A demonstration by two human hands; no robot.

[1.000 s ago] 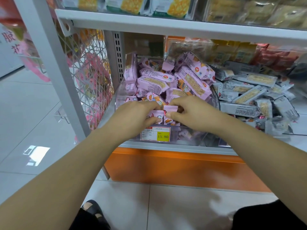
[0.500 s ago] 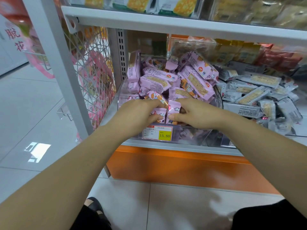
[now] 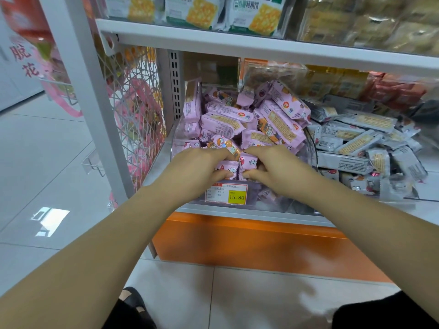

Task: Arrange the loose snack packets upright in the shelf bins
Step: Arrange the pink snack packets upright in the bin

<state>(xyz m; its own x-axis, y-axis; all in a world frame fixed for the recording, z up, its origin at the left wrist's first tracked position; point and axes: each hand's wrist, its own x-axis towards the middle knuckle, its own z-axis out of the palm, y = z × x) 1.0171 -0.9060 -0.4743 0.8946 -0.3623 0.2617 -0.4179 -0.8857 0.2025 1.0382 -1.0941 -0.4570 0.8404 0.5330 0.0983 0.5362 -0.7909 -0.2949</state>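
A clear plastic bin (image 3: 311, 150) on the lowest shelf is heaped with loose pink snack packets (image 3: 278, 122) lying at all angles. Both hands are at the bin's front. My left hand (image 3: 192, 167) grips a pink packet (image 3: 225, 167) between thumb and curled fingers, and a packet with an orange end (image 3: 226, 144) lies over its fingers. My right hand (image 3: 273, 168) pinches another pink packet (image 3: 248, 162) right beside it. The two held packets stand roughly upright, side by side, just behind the bin's front wall.
A price tag reading 15.80 (image 3: 225, 193) is fixed to the bin's front. A neighbouring bin holds grey packets (image 3: 361, 141). Cracker packs (image 3: 199, 10) fill the shelf above. A white wire side panel (image 3: 135, 110) and upright post stand left; orange plinth (image 3: 249, 245) below.
Both hands have stayed at the bin's front, shifting slightly down and together. The held pink packets have been pushed closer and more upright. The camera has drifted left.
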